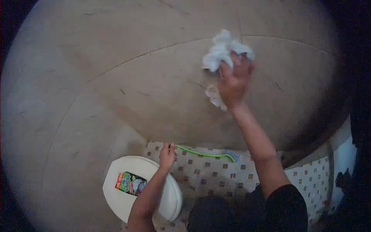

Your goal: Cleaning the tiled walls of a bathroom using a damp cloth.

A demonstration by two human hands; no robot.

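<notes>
My right hand presses a crumpled white cloth against the beige tiled wall, just below a curved-looking joint line. Hand and cloth are slightly blurred. Just below that hand, a pale patch shows on the wall; what it is I cannot tell. Lower down, my left hand is beside the toilet, with its fingers closed at the handle end of a bright green scrub brush. The brush extends to the right, its curved head of bluish-white bristles above the floor.
A white toilet with its lid down stands at lower left. On the lid lies a green and black packet bearing writing, partly hidden by my left forearm. The floor has small white and brown mosaic tiles. A dark edge runs at the right.
</notes>
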